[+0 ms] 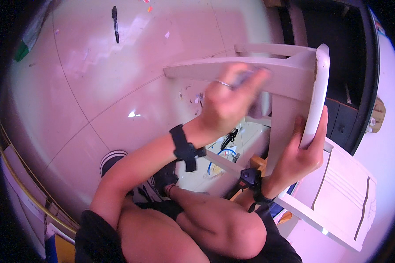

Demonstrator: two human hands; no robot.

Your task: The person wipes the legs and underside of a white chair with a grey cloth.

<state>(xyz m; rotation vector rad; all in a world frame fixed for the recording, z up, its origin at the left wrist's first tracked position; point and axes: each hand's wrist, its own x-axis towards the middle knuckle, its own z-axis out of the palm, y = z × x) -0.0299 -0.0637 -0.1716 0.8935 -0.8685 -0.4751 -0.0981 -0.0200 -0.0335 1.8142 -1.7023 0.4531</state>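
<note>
A white wooden chair (pixel 289 79) lies tipped over before me, with its leg pointing left and its carved backrest (pixel 339 194) at the lower right. My left hand (pixel 230 93), blurred and wearing a ring, is against the side of the leg. Its fingers are closed around a small purplish thing (pixel 245 77), too blurred to name. My right hand (pixel 304 151) grips the rounded edge of the chair seat (pixel 321 79), with the thumb on the underside and the fingers on the outer face. Both wrists wear black straps.
A black marker pen (pixel 115 24) and paper scraps lie on the tiled floor (pixel 85 82). Under the chair are a blue cable (pixel 210 164), a black tool (pixel 229 138) and debris. A dark cabinet (pixel 335 65) stands behind; a gold-edged piece (pixel 36 200) is at the lower left.
</note>
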